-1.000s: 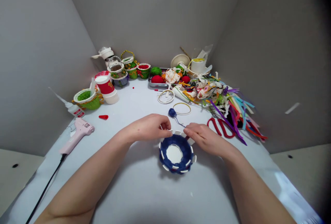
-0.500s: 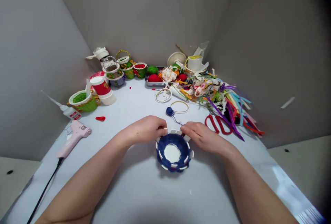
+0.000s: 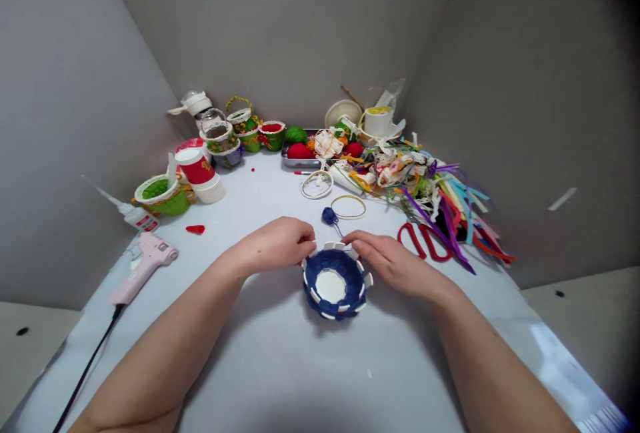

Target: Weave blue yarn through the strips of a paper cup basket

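Observation:
A small white paper cup woven round with blue yarn [image 3: 334, 284] stands on the white table [image 3: 280, 366] in front of me. My left hand [image 3: 280, 246] has its fingertips closed on the cup's far left rim. On the far right rim, the fingers of my right hand [image 3: 387, 261] pinch a white strip or the yarn; which one I cannot tell. A thin blue strand runs from the rim back to a little ball of blue yarn [image 3: 329, 215].
Red scissors [image 3: 423, 241] lie right of my hand beside a heap of coloured ribbons [image 3: 440, 193]. Two rings [image 3: 349, 207] lie beyond the yarn ball. A pink glue gun [image 3: 145, 265], a glue bottle [image 3: 135, 215] and finished decorated cups [image 3: 163, 194] stand at left and back.
Both hands moved in closer round the cup's far rim, and the cup shifted slightly away from me. The right hand went from pulling the strand to pressing at the rim.

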The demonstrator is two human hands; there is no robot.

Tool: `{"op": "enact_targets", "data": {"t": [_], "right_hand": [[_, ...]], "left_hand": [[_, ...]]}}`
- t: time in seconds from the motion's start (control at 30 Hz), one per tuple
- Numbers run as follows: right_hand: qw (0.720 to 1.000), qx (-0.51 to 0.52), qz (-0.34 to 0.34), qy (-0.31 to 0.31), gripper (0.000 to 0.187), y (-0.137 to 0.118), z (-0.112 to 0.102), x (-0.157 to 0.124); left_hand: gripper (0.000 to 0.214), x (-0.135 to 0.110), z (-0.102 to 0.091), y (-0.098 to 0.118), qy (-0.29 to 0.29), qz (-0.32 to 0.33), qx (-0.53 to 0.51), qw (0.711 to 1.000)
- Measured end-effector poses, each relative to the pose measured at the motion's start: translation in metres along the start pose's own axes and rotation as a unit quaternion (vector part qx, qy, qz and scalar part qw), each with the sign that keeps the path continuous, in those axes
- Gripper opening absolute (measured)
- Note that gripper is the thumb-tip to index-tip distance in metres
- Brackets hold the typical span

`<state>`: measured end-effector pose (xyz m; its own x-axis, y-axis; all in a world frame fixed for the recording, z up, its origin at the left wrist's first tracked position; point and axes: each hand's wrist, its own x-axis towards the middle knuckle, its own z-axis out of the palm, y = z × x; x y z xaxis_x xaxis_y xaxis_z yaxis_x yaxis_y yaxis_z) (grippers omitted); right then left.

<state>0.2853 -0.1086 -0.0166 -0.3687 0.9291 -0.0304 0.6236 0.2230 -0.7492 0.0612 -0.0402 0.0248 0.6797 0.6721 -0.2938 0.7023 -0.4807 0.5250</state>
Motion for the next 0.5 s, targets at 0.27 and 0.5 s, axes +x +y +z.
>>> {"op": "enact_targets", "data": {"t": [0.27,0.5], "right_hand": [[0.999,0.032,0.002,-0.011,0.042,0.0047,0.0065,0.0057],[0.998,0.066,0.000,0.007,0.032,-0.0008,0.0050,0.0038]], "left_hand": [[0.023,-0.0044,-0.0036,-0.0052,-0.019,-0.007,0.036,0.999],[0.026,-0.0036,-0.0028,-0.0017,0.033,0.026,0.026,0.999]]}}
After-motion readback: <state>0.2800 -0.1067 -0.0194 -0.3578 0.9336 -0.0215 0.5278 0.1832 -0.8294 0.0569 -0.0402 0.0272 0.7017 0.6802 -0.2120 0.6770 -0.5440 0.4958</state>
